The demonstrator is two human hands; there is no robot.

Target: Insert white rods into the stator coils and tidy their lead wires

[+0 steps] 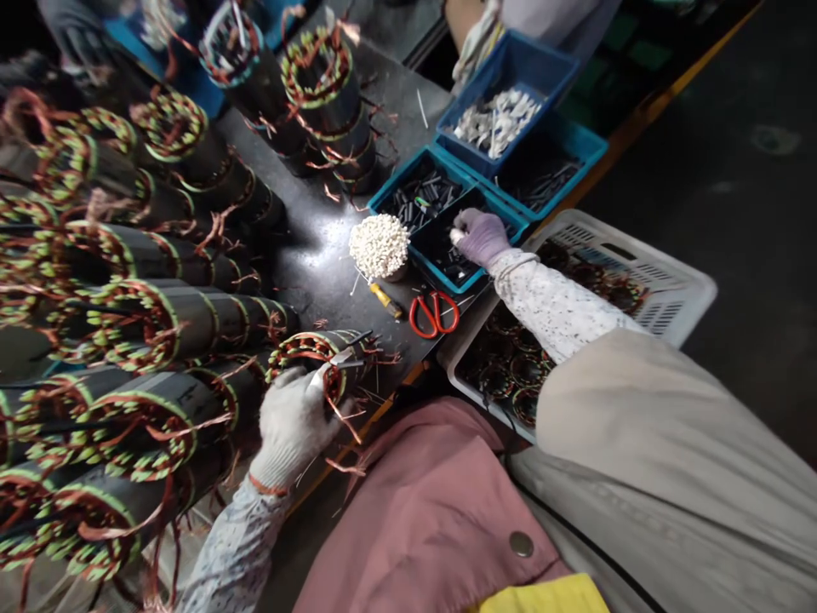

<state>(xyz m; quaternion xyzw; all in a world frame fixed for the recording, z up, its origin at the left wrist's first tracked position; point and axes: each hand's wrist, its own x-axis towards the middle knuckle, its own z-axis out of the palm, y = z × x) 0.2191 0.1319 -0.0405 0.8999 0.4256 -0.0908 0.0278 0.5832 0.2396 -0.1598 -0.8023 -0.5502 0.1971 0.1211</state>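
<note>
My left hand (290, 421), in a white knit glove, is closed on the rim of a motor stator (312, 349) at the table's front edge. Copper wire ends stick out of this stator, and dark thin pieces lie across its top by my thumb. My right hand (482, 237), in a purplish glove with pale fingertips, reaches into a teal divided bin (476, 279) with short black tubes (456, 264). Its fingers are drawn together; whatever is between them is too small to make out.
Stators (191, 323) are stacked along the left, with more standing at the back. Near the middle are a bundle of white sticks (379, 247), a yellow-handled screwdriver (385, 300) and red-handled scissors (434, 315). A white crate (686, 285) sits right; a co-worker's arm (476, 42) shows behind a blue bin (504, 68).
</note>
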